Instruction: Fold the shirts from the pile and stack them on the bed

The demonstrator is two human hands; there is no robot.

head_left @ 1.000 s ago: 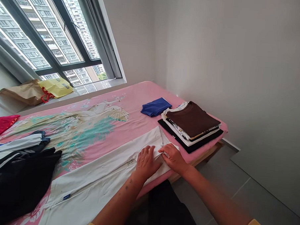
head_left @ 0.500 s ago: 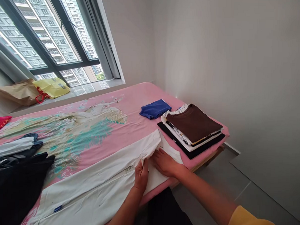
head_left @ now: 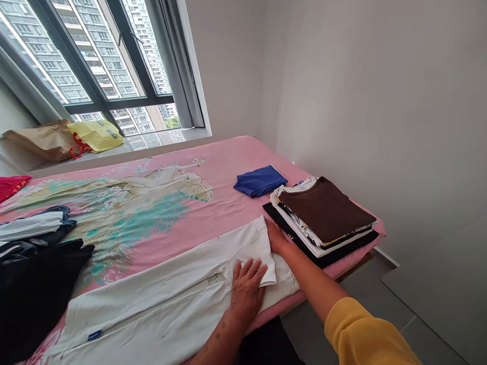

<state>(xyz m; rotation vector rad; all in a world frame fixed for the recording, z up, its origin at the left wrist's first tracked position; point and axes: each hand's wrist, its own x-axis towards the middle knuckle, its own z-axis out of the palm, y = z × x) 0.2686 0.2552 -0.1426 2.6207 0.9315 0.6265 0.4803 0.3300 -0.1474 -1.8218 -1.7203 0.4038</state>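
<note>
A white T-shirt (head_left: 153, 302) lies folded lengthwise along the near edge of the bed, with a small blue tag at its lower left. My left hand (head_left: 247, 290) rests flat on the folded sleeve area, fingers spread and holding nothing. At the shirt's right end, my right hand (head_left: 276, 239) touches the outer edge of the fold. Its fingers look stretched out, with the tips partly hidden by the cloth. Right beside that hand stands a stack of folded shirts, a brown T-shirt (head_left: 327, 210) on top and black cloth at the bottom.
The bed has a pink patterned sheet (head_left: 209, 218). A folded blue garment (head_left: 260, 180) lies behind the stack. Dark clothes (head_left: 28, 297) are piled at left, near red cloth (head_left: 5, 188). A paper bag (head_left: 43, 139) and yellow bag (head_left: 98, 136) sit on the windowsill.
My left hand has let go of the shirt's folded edge and now lies flat on it. My right hand has moved up to the fold's outer edge. The sleeve part now lies flatter, folded over.
</note>
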